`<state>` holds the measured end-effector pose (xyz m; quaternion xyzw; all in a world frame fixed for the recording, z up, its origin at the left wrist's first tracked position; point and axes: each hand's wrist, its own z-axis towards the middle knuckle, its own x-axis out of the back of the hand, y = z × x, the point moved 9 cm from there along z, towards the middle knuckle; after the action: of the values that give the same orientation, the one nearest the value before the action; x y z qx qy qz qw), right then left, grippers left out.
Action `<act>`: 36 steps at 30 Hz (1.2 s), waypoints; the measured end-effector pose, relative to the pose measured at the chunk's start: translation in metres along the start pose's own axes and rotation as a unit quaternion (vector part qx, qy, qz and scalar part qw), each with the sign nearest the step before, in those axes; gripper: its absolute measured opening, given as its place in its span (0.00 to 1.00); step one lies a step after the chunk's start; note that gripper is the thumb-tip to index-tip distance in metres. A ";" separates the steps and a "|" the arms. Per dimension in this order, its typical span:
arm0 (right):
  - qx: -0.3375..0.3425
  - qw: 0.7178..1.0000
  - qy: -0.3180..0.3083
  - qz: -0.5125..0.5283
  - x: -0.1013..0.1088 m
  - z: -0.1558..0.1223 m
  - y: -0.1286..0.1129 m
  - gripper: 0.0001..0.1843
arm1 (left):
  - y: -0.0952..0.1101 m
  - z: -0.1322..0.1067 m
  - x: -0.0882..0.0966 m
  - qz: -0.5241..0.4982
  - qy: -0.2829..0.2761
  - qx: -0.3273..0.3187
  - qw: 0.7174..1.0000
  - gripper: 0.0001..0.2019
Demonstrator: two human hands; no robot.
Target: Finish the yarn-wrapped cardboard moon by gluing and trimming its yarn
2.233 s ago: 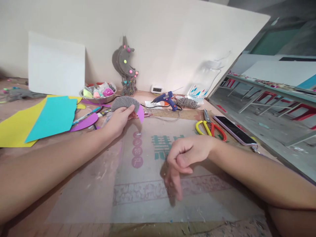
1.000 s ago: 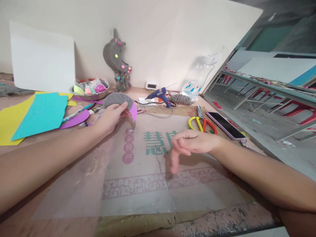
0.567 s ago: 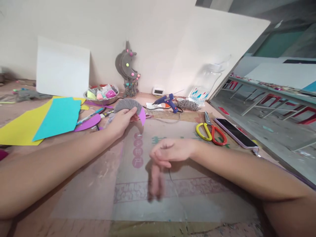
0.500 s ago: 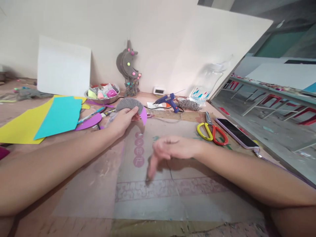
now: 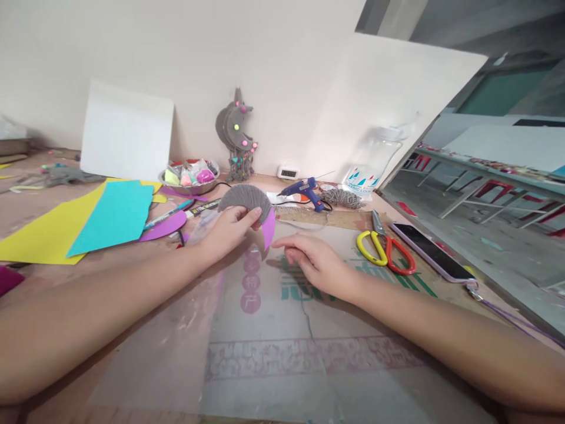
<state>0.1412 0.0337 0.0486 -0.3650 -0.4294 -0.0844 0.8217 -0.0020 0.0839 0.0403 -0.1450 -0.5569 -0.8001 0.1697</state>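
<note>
My left hand (image 5: 233,229) grips a purple crescent cutout (image 5: 268,228), its thumb lying across the front. Grey yarn (image 5: 247,199) is wound closely around most of the crescent, leaving the pointed lower right tip bare. Just right of that tip is my right hand (image 5: 320,265), index finger stretched toward it and the other fingers curled. A loose strand of grey yarn (image 5: 308,321) trails below my right hand over the plastic sheet (image 5: 265,359); its upper part is hidden by the closed fingers.
A blue glue gun (image 5: 304,189), a grey yarn bundle (image 5: 342,197) and a clear jug (image 5: 375,159) stand behind. Scissors (image 5: 385,250) and a phone (image 5: 432,250) lie right. Coloured sheets (image 5: 110,215) and a bowl (image 5: 190,187) are left. A decorated grey moon (image 5: 236,132) hangs at the wall.
My right hand has swung up from lower over the sheet to beside the purple tip, its index finger now pointing left. My left hand keeps hold of the crescent. The view has shifted slightly.
</note>
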 end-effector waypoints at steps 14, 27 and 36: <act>-0.117 0.970 0.181 0.113 0.033 -0.001 0.050 0.07 | 0.009 -0.007 -0.012 0.045 -0.050 -0.023 0.997 0.20; -0.159 0.964 0.096 0.192 0.004 -0.001 0.056 0.17 | 0.016 -0.016 -0.028 0.080 -0.134 -0.046 0.987 0.23; -0.102 0.946 0.210 0.225 0.030 -0.002 0.048 0.18 | 0.015 -0.013 -0.020 0.089 -0.099 -0.025 0.991 0.23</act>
<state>0.1828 0.0727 0.0457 -0.5079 -0.1430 -0.0148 0.8493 0.0213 0.0691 0.0400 -0.2766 -0.5358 -0.7771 0.1804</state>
